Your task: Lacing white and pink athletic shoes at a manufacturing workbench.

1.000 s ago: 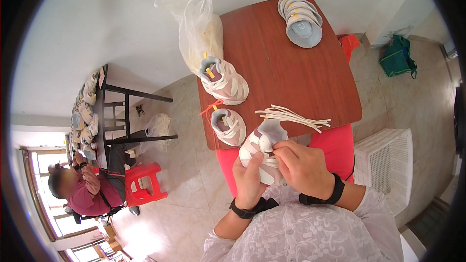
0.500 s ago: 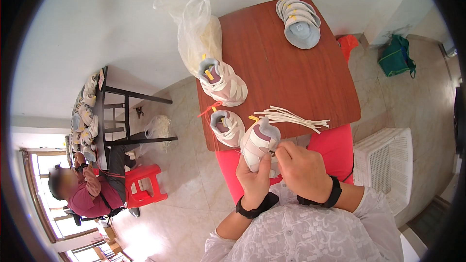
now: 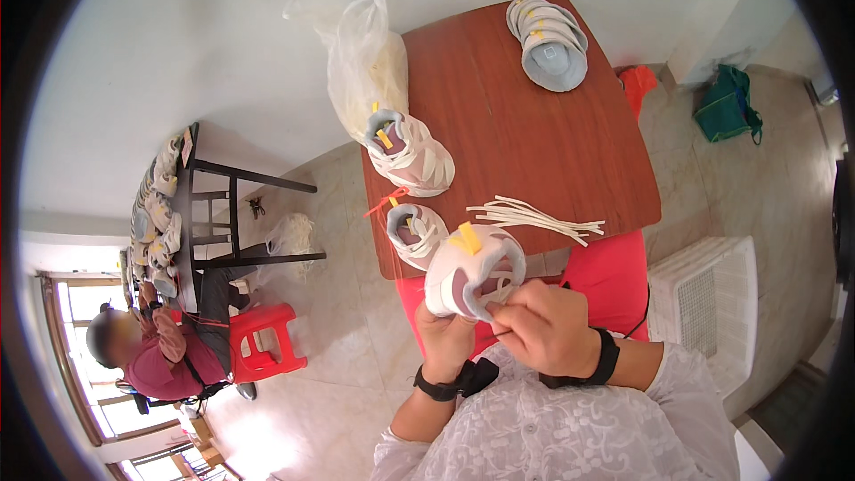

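My left hand (image 3: 445,338) grips a pale shoe upper (image 3: 456,264) from below, near the table's front edge. The upper has a grey lining, a maroon patch and a yellow tab, and its opening faces up and right. My right hand (image 3: 548,325) is closed at the edge of that opening, fingertips pinched; what they hold is hidden. Left of the held upper sits a laced upper (image 3: 417,236), with stacked laced uppers (image 3: 414,158) behind it. A bundle of white laces (image 3: 539,216) lies on the brown table (image 3: 525,138).
Nested uppers (image 3: 554,49) stand at the table's far right corner. A clear plastic bag (image 3: 361,62) leans at its far left. A white basket (image 3: 704,303) is on the right. Further left, a person (image 3: 178,347) sits beside a black-legged table (image 3: 233,205) bearing shoe uppers.
The held upper has turned, so its yellow tab and opening now face me more. My left hand has shifted slightly left underneath it; my right hand has moved slightly lower, onto the opening's edge.
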### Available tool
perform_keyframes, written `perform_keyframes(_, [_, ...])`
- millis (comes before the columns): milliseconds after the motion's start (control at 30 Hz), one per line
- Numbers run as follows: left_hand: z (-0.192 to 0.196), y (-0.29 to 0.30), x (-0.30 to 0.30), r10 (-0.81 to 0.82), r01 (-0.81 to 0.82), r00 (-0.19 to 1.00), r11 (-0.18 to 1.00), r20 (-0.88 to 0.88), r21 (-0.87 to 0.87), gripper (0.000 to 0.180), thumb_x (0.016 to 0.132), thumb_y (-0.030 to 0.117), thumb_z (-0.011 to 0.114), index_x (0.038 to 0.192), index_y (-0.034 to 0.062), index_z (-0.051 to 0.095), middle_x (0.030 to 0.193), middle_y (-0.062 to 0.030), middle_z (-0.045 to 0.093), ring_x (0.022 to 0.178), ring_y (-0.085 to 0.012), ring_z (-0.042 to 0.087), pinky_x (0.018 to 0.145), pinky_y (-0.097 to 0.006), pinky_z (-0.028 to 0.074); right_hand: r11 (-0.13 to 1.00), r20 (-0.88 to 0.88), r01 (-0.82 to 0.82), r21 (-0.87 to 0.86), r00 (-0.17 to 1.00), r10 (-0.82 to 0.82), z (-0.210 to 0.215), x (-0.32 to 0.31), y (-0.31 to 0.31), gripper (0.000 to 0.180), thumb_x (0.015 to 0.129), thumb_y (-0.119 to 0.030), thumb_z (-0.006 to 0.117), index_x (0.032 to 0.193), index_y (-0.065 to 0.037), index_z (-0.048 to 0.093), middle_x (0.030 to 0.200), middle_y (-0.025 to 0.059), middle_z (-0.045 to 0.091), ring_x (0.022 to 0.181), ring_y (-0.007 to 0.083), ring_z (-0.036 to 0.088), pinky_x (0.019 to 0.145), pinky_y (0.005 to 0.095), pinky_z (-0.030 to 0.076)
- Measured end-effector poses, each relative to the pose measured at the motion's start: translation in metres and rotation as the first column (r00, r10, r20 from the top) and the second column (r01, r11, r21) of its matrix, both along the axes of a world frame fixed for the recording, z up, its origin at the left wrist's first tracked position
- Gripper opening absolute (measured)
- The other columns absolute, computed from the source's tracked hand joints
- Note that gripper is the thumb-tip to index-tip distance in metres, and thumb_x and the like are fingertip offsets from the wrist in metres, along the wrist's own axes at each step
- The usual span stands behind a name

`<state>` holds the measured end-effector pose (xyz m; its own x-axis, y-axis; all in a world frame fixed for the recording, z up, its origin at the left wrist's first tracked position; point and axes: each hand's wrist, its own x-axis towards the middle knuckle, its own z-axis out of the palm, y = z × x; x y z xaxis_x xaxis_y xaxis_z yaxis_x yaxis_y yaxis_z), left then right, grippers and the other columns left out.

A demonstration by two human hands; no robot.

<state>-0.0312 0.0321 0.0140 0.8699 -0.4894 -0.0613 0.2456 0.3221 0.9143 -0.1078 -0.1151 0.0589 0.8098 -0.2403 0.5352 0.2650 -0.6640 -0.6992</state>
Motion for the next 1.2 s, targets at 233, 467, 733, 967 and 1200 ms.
perform_keyframes(233, [0.006,-0.005,-0.009,0.165,-0.219,0.954,0.953,0.249,0.209,0.031,0.077,-0.003,0.071,0.106,-0.0004,0.063,0.103,-0.0133,0.068,0.093,-0.0219,0.067,0.08,-0.037,0.058,0.972,0.15,0.002,-0.233,0.988,0.033,0.002,-0.004,0.009,0.029,0.072,-0.01,0.065,0.099,0.001,0.067,0.075,0.0028,0.047,0.058,0.0137,0.054,0.045,0.0272,0.043])
perform_keyframes(467, [0.008,-0.007,-0.016,0.242,-0.283,0.942,0.945,0.231,0.165,0.026,0.079,-0.001,0.071,0.103,0.0007,0.062,0.096,-0.0098,0.067,0.09,-0.02,0.066,0.077,-0.034,0.057,0.97,0.179,0.006,-0.243,0.983,0.038,0.003,-0.002,0.01,0.028,0.073,-0.013,0.066,0.099,-0.001,0.065,0.077,0.004,0.049,0.059,0.0138,0.055,0.047,0.0274,0.044])
perform_keyframes(733, [0.037,-0.013,-0.005,0.029,-0.002,0.967,0.994,-0.251,0.106,0.034,0.088,-0.001,0.063,0.121,-0.0032,0.057,0.112,-0.0096,0.065,0.096,-0.0152,0.064,0.082,-0.03,0.053,0.958,-0.194,0.019,0.285,0.98,0.038,0.016,0.015,-0.02,0.02,0.084,-0.018,0.068,0.098,-0.004,0.061,0.092,0.0097,0.06,0.068,0.0246,0.063,0.056,0.0325,0.05])
perform_keyframes(967, [0.035,-0.017,-0.008,0.093,-0.066,0.972,0.99,-0.214,0.128,0.03,0.087,-0.001,0.064,0.117,-0.0029,0.06,0.107,-0.008,0.067,0.092,-0.0143,0.065,0.08,-0.028,0.053,0.954,-0.258,-0.039,0.298,0.959,0.12,0.006,0.005,-0.027,0.016,0.085,-0.016,0.068,0.089,-0.002,0.06,0.101,0.0087,0.063,0.068,0.0248,0.063,0.055,0.0339,0.049])
perform_keyframes(1200, [0.033,-0.016,-0.012,0.166,-0.145,0.983,0.964,-0.078,0.223,0.027,0.086,0.001,0.067,0.112,-0.0021,0.063,0.103,-0.0061,0.068,0.09,-0.0112,0.064,0.078,-0.026,0.051,0.997,-0.23,0.062,0.044,0.972,-0.05,0.011,0.006,-0.016,0.017,0.081,-0.012,0.07,0.083,-0.005,0.055,0.09,0.0037,0.059,0.062,0.0218,0.061,0.047,0.0325,0.047])
